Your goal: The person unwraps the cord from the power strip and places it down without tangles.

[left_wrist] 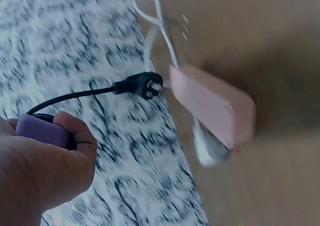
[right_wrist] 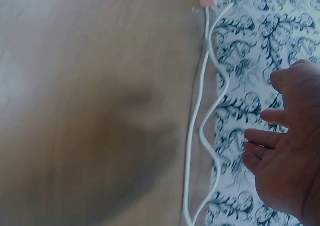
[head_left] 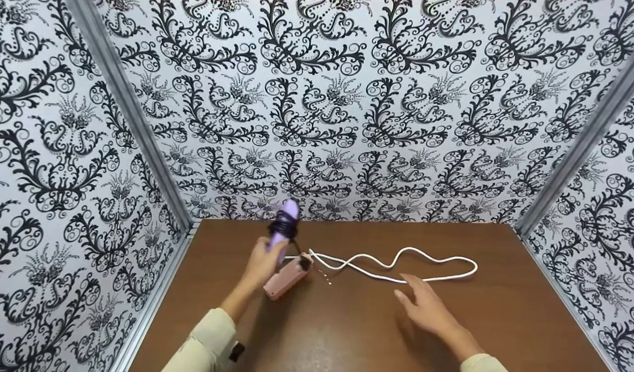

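My left hand (head_left: 261, 263) grips a slim purple corded appliance (head_left: 291, 208), shaped like a hair straightener, above the table's back left part. Black cord (head_left: 283, 225) is wound round its body. From it a loose end runs out to a black plug (left_wrist: 145, 85) with metal prongs, which overlaps the end of a pink power-strip-like block (head_left: 285, 280) in the head view. White cord (head_left: 411, 249) trails from that block across the table to the right in wavy loops. Over the table near the cord's right part, my right hand (head_left: 430, 310) holds nothing, its fingers extended.
The brown tabletop (head_left: 337, 330) ends at a patterned back wall (head_left: 327, 129), with walls at left and right too. Metal frame posts (head_left: 136, 124) stand in the corners. Behind the pink block lies a white and grey piece (left_wrist: 207, 148).
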`<action>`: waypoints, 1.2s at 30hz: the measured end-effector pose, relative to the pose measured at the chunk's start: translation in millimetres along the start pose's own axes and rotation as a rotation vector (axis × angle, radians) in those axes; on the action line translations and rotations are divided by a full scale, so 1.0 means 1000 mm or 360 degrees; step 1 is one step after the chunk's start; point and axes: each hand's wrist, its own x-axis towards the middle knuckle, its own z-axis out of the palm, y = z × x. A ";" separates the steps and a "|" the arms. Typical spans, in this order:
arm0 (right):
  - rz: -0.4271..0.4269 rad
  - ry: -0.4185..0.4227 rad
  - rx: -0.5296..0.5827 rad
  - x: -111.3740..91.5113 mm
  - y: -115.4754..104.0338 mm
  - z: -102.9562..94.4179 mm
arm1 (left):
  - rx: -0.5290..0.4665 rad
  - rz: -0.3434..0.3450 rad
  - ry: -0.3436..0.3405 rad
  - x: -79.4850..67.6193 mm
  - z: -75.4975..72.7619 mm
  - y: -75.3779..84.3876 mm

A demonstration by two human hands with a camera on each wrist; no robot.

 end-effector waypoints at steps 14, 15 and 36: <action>-0.0346 -0.0032 0.0130 0.005 -0.057 0.053 | -0.0081 0.0085 -0.0289 -0.040 0.071 -0.011; -0.0380 -0.0018 0.0148 0.006 -0.059 0.055 | -0.0091 0.0082 -0.0294 -0.043 0.075 -0.011; -0.0398 -0.0087 0.0645 0.001 -0.046 0.086 | -0.0687 0.0009 -0.0789 -0.062 0.098 -0.009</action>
